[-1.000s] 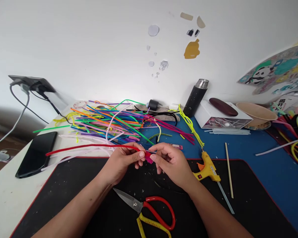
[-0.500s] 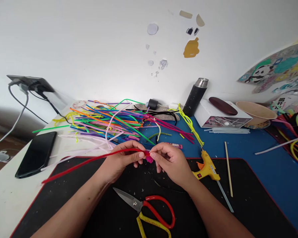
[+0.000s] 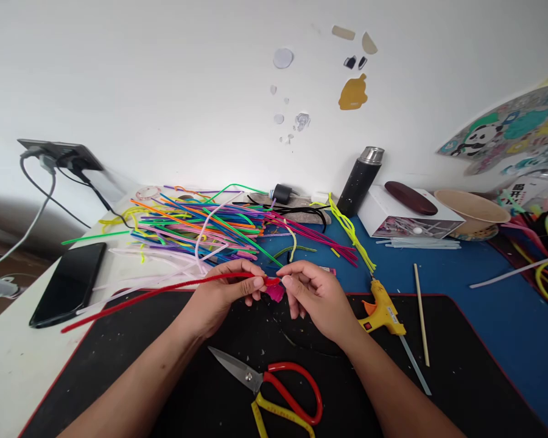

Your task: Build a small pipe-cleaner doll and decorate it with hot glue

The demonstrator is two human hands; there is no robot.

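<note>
Between the thumb and fingers of my left hand [image 3: 223, 292] is a long red pipe cleaner [image 3: 132, 298], its free length stretching out to the left. The short end of it bends over a small magenta fuzzy piece [image 3: 276, 294] that hangs between my hands. My right hand [image 3: 317, 298] is closed in a pinch at that short red end, thumb against forefinger. How the red and magenta parts are joined is too small to make out. Below my hands, scissors [image 3: 249, 377] with one red and one yellow handle lie on the black mat [image 3: 182, 389].
A large heap of coloured pipe cleaners [image 3: 201, 222] lies behind my hands. To the right are a yellow glue gun [image 3: 383, 313] and a wooden stick [image 3: 421, 316]. A phone [image 3: 68, 283] lies left. A black thermos [image 3: 360, 182] and a white box [image 3: 402, 216] stand by the wall.
My right fingertips have shifted slightly right, showing more of the bent red end and the magenta piece. The red pipe cleaner's free end has moved a little left. The view has tilted slightly.
</note>
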